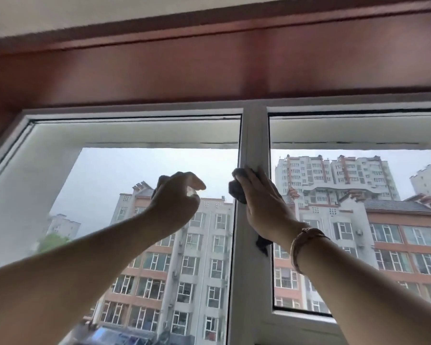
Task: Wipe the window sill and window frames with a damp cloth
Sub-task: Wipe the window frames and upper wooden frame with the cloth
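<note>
My right hand [264,202] presses the grey cloth [237,189] flat against the white centre post [255,135], fingers straight. My left hand [177,195] hovers loosely curled; whether it holds anything, I cannot tell. I judge the upper frame [135,114] remains; the sill is out of view.

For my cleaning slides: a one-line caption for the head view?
Right hand presses a grey cloth against the white centre window post; left hand raised beside it.

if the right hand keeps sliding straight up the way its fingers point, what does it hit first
Likely the top rail of the white frame; the right hand presses a grey cloth on the centre post, which looks bare above it.
</note>
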A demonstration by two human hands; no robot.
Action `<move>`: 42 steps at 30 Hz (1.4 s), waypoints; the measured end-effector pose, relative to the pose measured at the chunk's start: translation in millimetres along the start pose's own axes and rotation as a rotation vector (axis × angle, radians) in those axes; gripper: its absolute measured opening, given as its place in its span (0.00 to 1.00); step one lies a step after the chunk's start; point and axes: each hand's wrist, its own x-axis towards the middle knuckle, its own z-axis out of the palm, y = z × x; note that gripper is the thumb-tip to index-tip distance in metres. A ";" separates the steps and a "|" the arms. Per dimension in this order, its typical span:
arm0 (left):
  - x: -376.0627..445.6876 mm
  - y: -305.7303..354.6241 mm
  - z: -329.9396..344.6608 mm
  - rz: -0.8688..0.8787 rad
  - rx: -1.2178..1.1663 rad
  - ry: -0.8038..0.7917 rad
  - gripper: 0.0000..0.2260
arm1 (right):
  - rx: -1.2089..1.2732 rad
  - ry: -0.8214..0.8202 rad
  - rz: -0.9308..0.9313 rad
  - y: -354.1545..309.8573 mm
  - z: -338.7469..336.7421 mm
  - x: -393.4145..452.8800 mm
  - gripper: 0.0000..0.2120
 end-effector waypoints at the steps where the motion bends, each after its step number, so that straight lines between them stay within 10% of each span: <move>1: 4.5 3.2 -1.7 0.004 0.001 0.009 0.13 | 0.034 0.001 0.023 0.1 0.2 3.9 0.33; 33: 152.4 -122.2 -70.3 0.292 -0.185 0.052 0.20 | -0.110 0.600 0.241 -63.5 -6.2 157.9 0.20; 42: 255.0 -79.8 -33.7 0.394 0.215 0.153 0.28 | -0.219 0.668 0.350 -2.9 -7.9 222.0 0.19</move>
